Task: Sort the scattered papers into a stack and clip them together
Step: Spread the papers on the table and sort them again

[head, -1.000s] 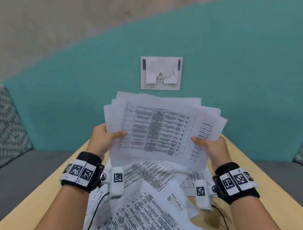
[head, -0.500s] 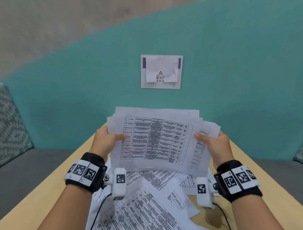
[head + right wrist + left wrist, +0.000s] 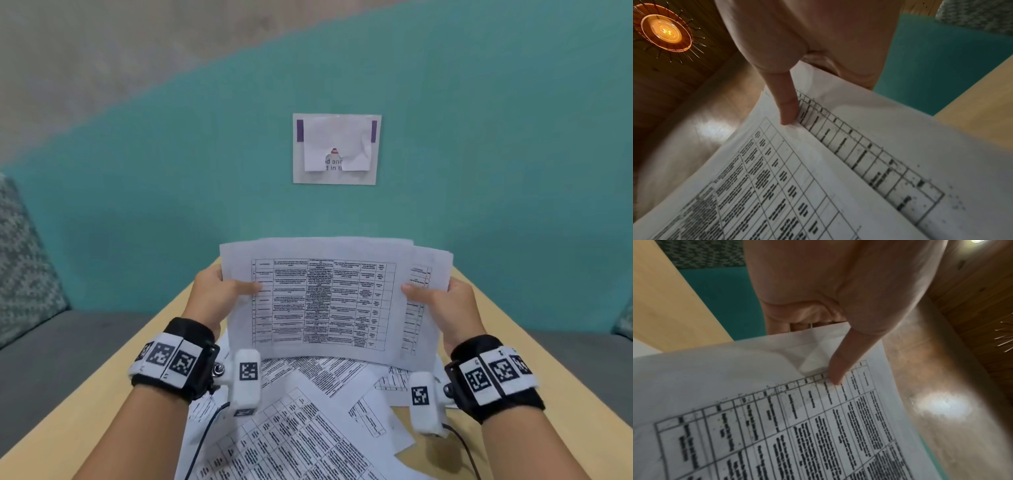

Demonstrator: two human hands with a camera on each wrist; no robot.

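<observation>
Upright, paper sheaf (image 3: 325, 301) w/ unreadable table print, both hands gripping side edges; wall notice (image 3: 336, 149): "d and".

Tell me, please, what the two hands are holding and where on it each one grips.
Both hold a bundle of printed sheets upright above the table: the left hand pinches its left edge, the right hand its right edge, thumbs on the front.

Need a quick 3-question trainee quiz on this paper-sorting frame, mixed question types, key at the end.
1. True or false: the held stack of papers has every sheet edge flush.
2. Which hand grips the stack: A) left hand only B) right hand only C) both?
3. Fill in: loose sheets lie on the ____.

Key: 1 false, a sheet juts out right. 2 C. 3 table.
</observation>
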